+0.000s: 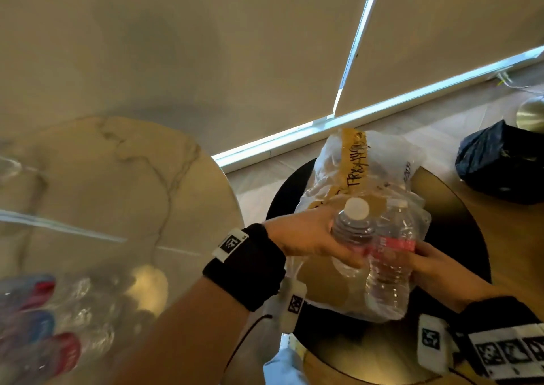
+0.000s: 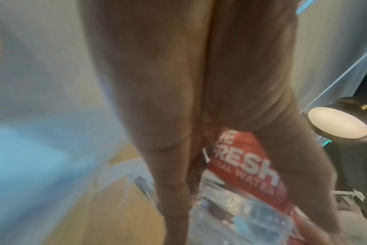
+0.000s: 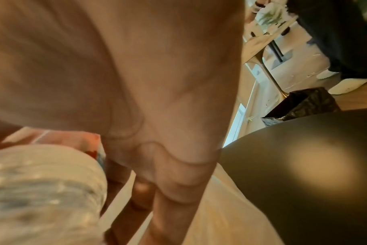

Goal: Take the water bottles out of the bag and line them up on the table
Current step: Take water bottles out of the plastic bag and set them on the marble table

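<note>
A clear plastic bag (image 1: 368, 164) with brown tape stands on a round black stool (image 1: 459, 214). My left hand (image 1: 306, 237) grips a white-capped water bottle (image 1: 351, 228) at the bag's mouth; its red label (image 2: 247, 167) shows between my thumb and fingers in the left wrist view. My right hand (image 1: 435, 264) holds a second red-labelled bottle (image 1: 391, 270) through the bag's plastic, fingers on its label. That bottle (image 3: 42, 190) is a blur beside my fingers (image 3: 170, 199) in the right wrist view. Several bottles (image 1: 44, 325) stand blurred on the marble table (image 1: 117, 178).
The marble table lies left of the stool, with a gap of wooden floor between them. A black sack (image 1: 500, 164) sits on the floor at right. A round lamp (image 2: 337, 124) shows in the left wrist view. Another person's white shoes (image 3: 346, 84) stand farther off.
</note>
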A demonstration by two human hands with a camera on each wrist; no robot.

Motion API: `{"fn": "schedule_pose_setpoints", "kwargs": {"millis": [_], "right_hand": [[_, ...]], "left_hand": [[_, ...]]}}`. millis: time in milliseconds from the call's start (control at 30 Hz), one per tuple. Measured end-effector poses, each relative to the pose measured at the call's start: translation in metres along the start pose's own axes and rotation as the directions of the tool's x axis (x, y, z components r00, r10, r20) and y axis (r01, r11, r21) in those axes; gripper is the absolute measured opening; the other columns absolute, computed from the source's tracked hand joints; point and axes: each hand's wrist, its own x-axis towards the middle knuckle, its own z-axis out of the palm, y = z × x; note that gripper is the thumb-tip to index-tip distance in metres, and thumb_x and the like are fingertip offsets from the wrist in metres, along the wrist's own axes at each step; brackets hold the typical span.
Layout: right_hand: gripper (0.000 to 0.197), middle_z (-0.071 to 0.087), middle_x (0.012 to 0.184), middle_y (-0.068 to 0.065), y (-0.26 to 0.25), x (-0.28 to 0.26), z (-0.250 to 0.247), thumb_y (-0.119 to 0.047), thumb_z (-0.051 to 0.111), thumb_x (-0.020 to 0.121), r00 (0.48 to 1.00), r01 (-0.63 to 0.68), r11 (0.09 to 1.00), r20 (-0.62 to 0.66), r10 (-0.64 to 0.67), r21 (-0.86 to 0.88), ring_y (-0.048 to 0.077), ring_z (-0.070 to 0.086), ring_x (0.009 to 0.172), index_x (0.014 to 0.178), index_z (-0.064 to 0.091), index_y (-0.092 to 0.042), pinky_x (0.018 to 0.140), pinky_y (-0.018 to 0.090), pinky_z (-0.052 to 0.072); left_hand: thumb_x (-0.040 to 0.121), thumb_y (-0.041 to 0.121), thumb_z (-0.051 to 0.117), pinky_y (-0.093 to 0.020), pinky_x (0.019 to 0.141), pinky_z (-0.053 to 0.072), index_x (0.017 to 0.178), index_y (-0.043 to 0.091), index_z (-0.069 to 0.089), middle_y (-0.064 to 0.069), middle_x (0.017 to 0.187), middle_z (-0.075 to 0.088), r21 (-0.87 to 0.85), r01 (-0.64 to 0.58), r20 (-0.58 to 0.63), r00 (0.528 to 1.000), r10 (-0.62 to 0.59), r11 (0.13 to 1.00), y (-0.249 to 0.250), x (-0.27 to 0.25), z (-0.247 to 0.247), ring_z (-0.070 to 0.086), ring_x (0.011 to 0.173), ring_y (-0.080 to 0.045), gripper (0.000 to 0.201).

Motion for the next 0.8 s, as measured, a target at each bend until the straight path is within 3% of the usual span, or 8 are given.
{"fn": "schedule_pose_setpoints", "kwargs": {"millis": [100,233,367,467,567,633,700,800], "right_hand": [[0.061,0.074,0.117,0.016,-0.003,-0.014,0.005,-0.025,0.092,0.066,0.998,0.056,0.998,0.013,-0.056,0.01,0.037,0.069,0.112,0.12,0.069,-0.009,0.096,0.051,0.052],[0.047,0.077,0.112,0.011,-0.02,-0.038,0.033,-0.001,0.075,0.065,0.988,0.147,0.989,-0.044,-0.148,-0.032,0.027,0.073,0.106,0.112,0.074,-0.01,0.088,0.034,0.058],[0.038,0.079,0.105,0.006,-0.054,-0.055,0.099,-0.005,0.08,0.069,0.942,0.331,0.931,0.113,-0.316,-0.157,0.018,0.075,0.099,0.106,0.076,-0.012,0.088,0.027,0.058],[0.032,0.079,0.095,-0.005,-0.068,-0.042,0.171,-0.035,0.082,0.071,0.911,0.411,0.846,0.184,-0.369,-0.34,0.007,0.074,0.091,0.099,0.075,-0.022,0.083,0.018,0.055],[0.043,0.077,0.098,-0.011,-0.046,-0.002,0.238,-0.043,0.087,0.07,0.92,0.391,0.853,0.156,-0.359,-0.346,0.003,0.071,0.095,0.107,0.069,-0.029,0.095,0.029,0.055],[0.051,0.076,0.104,-0.006,-0.029,0.027,0.28,-0.034,0.09,0.067,0.938,0.347,0.881,0.125,-0.324,-0.32,0.012,0.071,0.1,0.112,0.067,-0.031,0.098,0.044,0.054],[0.056,0.075,0.104,-0.005,-0.013,0.048,0.306,-0.034,0.09,0.063,0.944,0.33,0.895,0.106,-0.313,-0.298,0.015,0.07,0.1,0.113,0.064,-0.031,0.096,0.048,0.054],[0.064,0.072,0.107,-0.006,0.0,0.06,0.34,-0.041,0.088,0.062,0.937,0.346,0.875,0.088,-0.337,-0.338,0.015,0.068,0.099,0.116,0.059,-0.028,0.092,0.047,0.056]], "left_hand": [[0.085,-0.006,0.075,-0.023,0.109,0.045,0.124,0.012,0.06,0.011,0.107,0.071,-0.049,-0.048,-0.08,0.996,0.044,0.998,0.004,-0.029,0.002,0.066,0.105,0.0,0.045],[0.083,0.002,0.081,-0.016,0.1,0.049,0.119,0.013,0.063,0.009,0.105,0.071,-0.05,-0.158,-0.354,0.926,0.13,0.986,-0.006,-0.08,0.006,0.067,0.098,-0.001,0.041],[0.079,0.027,0.088,-0.056,0.102,0.051,0.1,0.026,0.061,0.003,0.099,0.068,-0.053,-0.2,-0.682,0.723,0.111,0.978,-0.054,-0.138,0.007,0.067,0.098,-0.019,0.034],[0.071,0.032,0.092,-0.061,0.097,0.052,0.107,0.018,0.064,-0.004,0.099,0.073,-0.161,-0.188,-0.88,0.473,-0.054,0.969,-0.094,-0.182,0.006,0.071,0.097,-0.03,0.048],[0.067,0.028,0.092,-0.05,0.093,0.057,0.11,0.018,0.063,-0.007,0.1,0.075,-0.218,-0.159,-0.939,0.301,-0.163,0.963,-0.126,-0.218,0.002,0.071,0.094,-0.031,0.052],[0.07,0.018,0.09,-0.019,0.083,0.056,0.114,0.016,0.061,-0.003,0.1,0.072,-0.238,-0.131,-0.952,0.227,-0.204,0.962,-0.142,-0.237,-0.003,0.069,0.086,-0.019,0.053],[0.072,0.01,0.088,-0.002,0.067,0.046,0.119,0.013,0.058,0.001,0.1,0.069,-0.26,-0.089,-0.947,0.219,-0.236,0.961,-0.148,-0.246,-0.005,0.063,0.081,-0.003,0.055],[0.07,0.007,0.088,-0.006,0.064,0.049,0.115,0.005,0.058,0.004,0.093,0.067,-0.305,-0.097,-0.934,0.224,-0.278,0.947,-0.171,-0.256,-0.011,0.063,0.079,-0.007,0.055]]}}
